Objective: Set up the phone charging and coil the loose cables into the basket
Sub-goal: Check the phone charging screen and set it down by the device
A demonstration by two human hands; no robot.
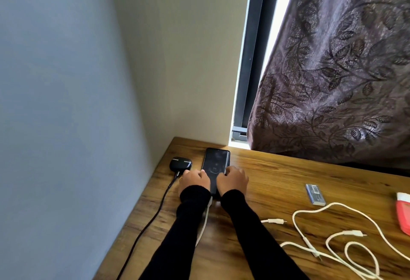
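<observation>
A black phone [216,164] lies flat on the wooden table [277,182] near the wall corner, its screen lit with a charging ring. My left hand [194,181] grips its left edge and my right hand [231,180] grips its right edge, fingers curled over the sides. A white cable [205,219] runs from the phone's near end between my sleeves. Loose white cables [328,231] sprawl on the table to the right. No basket is in view.
A black earbuds case [180,163] sits left of the phone with a black braided cable [155,213] plugged in, trailing toward the table's front. A small silver box [315,194] and a red-and-white object [403,212] lie at the right. A patterned curtain [332,69] hangs behind.
</observation>
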